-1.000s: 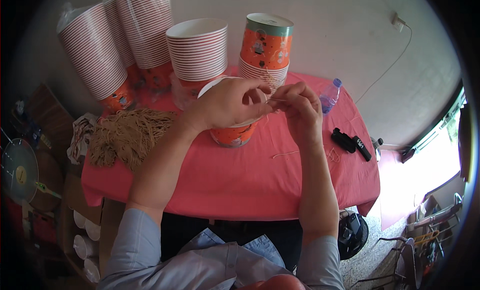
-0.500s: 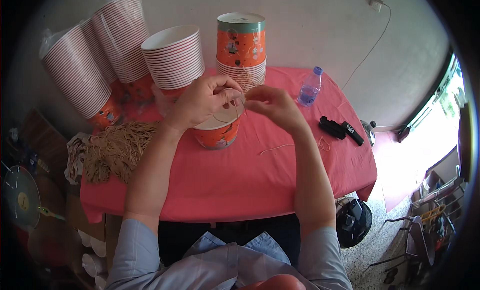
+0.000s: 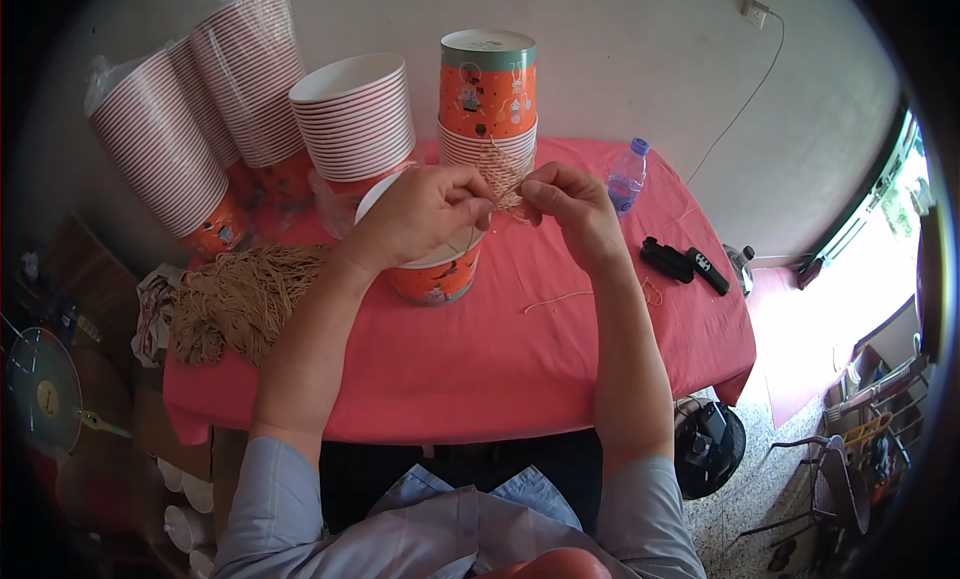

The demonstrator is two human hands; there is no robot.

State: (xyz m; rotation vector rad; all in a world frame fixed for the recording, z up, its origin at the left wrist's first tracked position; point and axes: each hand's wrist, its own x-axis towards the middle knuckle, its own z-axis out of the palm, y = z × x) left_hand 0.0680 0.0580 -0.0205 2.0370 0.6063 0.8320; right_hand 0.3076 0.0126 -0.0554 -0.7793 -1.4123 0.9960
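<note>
Above an orange paper bucket (image 3: 437, 279) with a white rim, both my hands are pinched closed, a short gap apart. My left hand (image 3: 430, 207) grips a thin brown cord (image 3: 470, 241), part of which dangles over the bucket's mouth. My right hand (image 3: 570, 207) has thumb and forefinger pressed together at the cord's other part; the stretch between the hands is hard to make out. Behind them, pale strands hang down the side of a bucket stack (image 3: 488, 89), topped by an upside-down bucket. A heap of brown cords (image 3: 240, 304) lies by my left forearm.
More stacked paper buckets (image 3: 352, 119) and plastic-wrapped stacks (image 3: 155, 144) line the back left. On the red tablecloth (image 3: 480, 379) are a water bottle (image 3: 627, 179), black objects (image 3: 685, 264) and a loose pale string (image 3: 560, 301). A fan (image 3: 45, 389) stands at the lower left.
My hands have drawn apart, the right one moving to the right and turning. Both fingertips met over the bucket before. The whole view has shifted slightly.
</note>
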